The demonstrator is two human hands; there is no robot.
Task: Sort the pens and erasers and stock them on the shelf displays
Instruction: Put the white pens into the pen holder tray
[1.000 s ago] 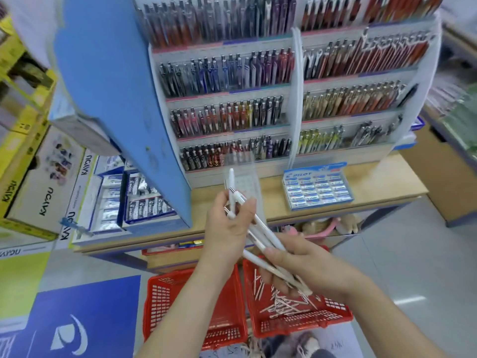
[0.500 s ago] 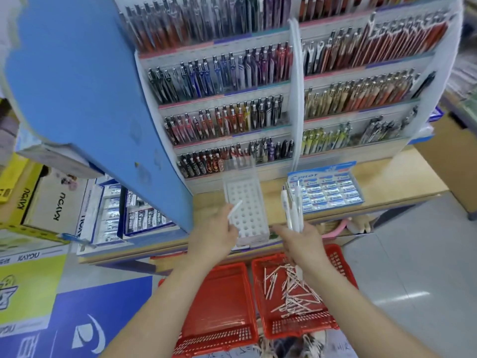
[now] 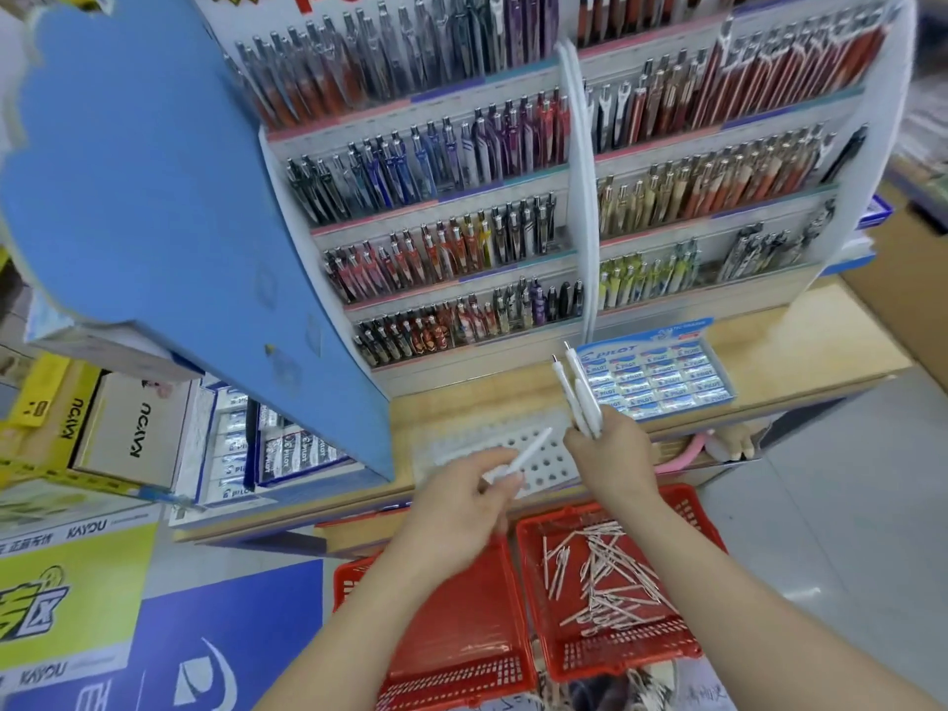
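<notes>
Left hand pinches one white pen, right hand clasps a bundle; light, stiff, probably slick barrels, best taken mid-shaft.

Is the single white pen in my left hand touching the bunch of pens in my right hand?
Apart. The head view shows bare perforated tray between the tip of the single pen and the bunch.

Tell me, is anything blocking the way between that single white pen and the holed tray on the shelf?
Nothing visible does. The left hand pinches the white pen just above the holed tray, over open holes. The right hand, gripping its bundle of pens, is off to the side.
</notes>
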